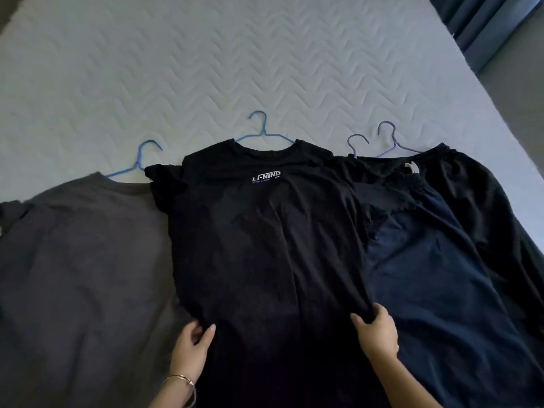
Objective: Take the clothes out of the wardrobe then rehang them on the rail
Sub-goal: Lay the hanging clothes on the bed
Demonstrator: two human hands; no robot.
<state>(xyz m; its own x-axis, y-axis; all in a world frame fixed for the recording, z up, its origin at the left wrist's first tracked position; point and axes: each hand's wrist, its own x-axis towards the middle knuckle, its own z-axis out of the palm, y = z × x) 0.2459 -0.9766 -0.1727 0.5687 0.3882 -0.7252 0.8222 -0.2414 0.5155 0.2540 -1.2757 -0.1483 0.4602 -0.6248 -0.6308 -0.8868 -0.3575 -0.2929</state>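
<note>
Quilted white mattress [265, 54] carries a row of dark clothes laid out flat, each on its hanger. Nearest the camera, the left hand [192, 346], a thin bracelet [179, 378] at its wrist, pinches the left side edge of the black T-shirt [265, 245] between thumb and fingers. The right hand [376, 334] has its fingers curled round a fold of the shirt's right side edge. The shirt lies between the hands with its long axis running straight away from the person: hem closest, printed chest farther, collar farthest. Beyond the collar the blue hanger [263, 131] sticks out, hook pointing away, well apart from both hands and about midway between them, so neither is clearly nearer. A grey T-shirt [82, 260] overlaps on the left and a navy garment [441, 275] on the right. Lifting the shirt for the rail likely means reaching forward along it to that hook. A dark curtain [485, 25] hangs at the far right.
</note>
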